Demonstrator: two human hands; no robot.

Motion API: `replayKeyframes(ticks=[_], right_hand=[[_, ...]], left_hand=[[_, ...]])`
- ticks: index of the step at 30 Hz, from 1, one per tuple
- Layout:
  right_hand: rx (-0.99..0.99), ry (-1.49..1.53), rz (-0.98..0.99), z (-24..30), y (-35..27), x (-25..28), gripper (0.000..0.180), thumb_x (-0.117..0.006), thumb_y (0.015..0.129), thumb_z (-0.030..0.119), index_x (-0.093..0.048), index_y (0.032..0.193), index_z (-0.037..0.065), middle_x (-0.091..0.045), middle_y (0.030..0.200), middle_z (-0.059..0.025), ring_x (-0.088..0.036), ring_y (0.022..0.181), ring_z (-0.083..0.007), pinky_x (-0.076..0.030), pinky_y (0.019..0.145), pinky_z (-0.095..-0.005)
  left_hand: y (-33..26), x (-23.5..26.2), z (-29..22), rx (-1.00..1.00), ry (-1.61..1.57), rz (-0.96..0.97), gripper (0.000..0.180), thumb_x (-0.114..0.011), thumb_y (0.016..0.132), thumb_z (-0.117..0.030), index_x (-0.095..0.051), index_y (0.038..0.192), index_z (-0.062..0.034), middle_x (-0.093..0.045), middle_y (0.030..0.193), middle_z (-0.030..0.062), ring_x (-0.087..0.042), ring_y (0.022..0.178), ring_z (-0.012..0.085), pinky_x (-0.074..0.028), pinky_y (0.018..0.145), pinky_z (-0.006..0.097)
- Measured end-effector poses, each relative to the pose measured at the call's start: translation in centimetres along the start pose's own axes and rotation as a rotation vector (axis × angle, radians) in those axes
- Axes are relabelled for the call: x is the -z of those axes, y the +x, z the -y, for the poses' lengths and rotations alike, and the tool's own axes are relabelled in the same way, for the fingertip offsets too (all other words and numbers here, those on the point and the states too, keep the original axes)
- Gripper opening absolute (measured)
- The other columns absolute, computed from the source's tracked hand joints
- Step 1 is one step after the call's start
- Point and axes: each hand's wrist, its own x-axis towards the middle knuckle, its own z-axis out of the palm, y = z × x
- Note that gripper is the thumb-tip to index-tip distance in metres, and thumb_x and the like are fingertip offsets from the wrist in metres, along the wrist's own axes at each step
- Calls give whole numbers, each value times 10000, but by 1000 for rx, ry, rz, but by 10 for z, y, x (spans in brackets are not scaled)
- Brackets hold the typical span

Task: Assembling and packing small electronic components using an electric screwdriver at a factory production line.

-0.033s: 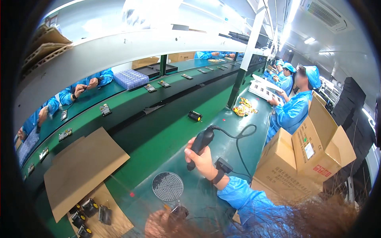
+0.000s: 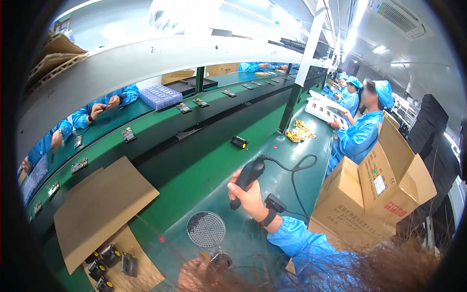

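Observation:
Fingers wrapped round its black body, my right hand (image 2: 249,198) holds a corded electric screwdriver (image 2: 251,171) above the green bench. The tool slants with its lower end down and to the left, touching nothing. At the lower edge my left hand (image 2: 193,273) grips a small black device (image 2: 220,261). Strands of hair partly cover that hand and device. Between the hands, farther off, lies a round perforated screw tray (image 2: 206,228) with small dark pieces gathered at its upper left.
Several black-and-yellow devices (image 2: 110,254) lie on cardboard at lower left, beside a cardboard sheet (image 2: 104,207). Another device (image 2: 239,142) sits farther up. Circuit boards (image 2: 128,135) line the dark belt. Yellow parts (image 2: 300,131) are piled near the post. Cartons (image 2: 340,199) stand right; co-workers (image 2: 362,129) sit beyond.
My right hand and the screwdriver have shifted very slightly to the right. A co-worker's hand at far left has moved a little. My left hand looks the same.

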Motion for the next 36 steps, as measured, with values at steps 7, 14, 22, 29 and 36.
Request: replayKeyframes(ticks=[7, 14, 22, 29, 36], right_hand=[[25, 14, -29, 1, -12, 2, 294, -681, 905, -8, -516, 1136, 69, -580, 793, -19, -575, 654, -101, -464, 589, -275], [89, 10, -8, 0, -15, 0, 308, -650, 881, -77, -489, 1102, 64, -586, 800, -53, -576, 652, -127, -475, 591, -284], [57, 4, 85, -2, -20, -2, 275, -678, 885, -63, -505, 1050, 74, -598, 842, -46, -567, 683, -105, -462, 589, -263], [57, -22, 94, 3, -23, 1, 272, -681, 891, -57, -506, 1050, 78, -596, 858, -37, -562, 708, -95, -457, 598, -256], [30, -22, 112, 0, -23, -1, 274, -689, 887, -54, -514, 1053, 76, -600, 883, -36, -565, 736, -91, -468, 626, -253]], left_hand=[[2, -7, 11, -35, 16, 31, 731, -806, 786, -387, -530, 1359, -26, -558, 1253, 224, -566, 1142, 398, -459, 980, 519], [1, 12, -15, 105, -44, -8, 650, -724, 856, -257, -474, 1424, -62, -471, 1373, 213, -460, 1265, 415, -412, 1051, 491], [2, -6, 19, 68, -141, 68, 648, -784, 780, -311, -552, 1325, -47, -534, 1266, 177, -537, 1145, 373, -472, 940, 473], [11, 24, -20, 166, -90, 114, 660, -735, 848, -245, -477, 1426, -55, -470, 1387, 208, -467, 1267, 420, -410, 1056, 491], [5, 13, -7, 105, -111, 69, 688, -749, 840, -245, -469, 1441, -63, -475, 1397, 205, -478, 1264, 410, -413, 1053, 489]])
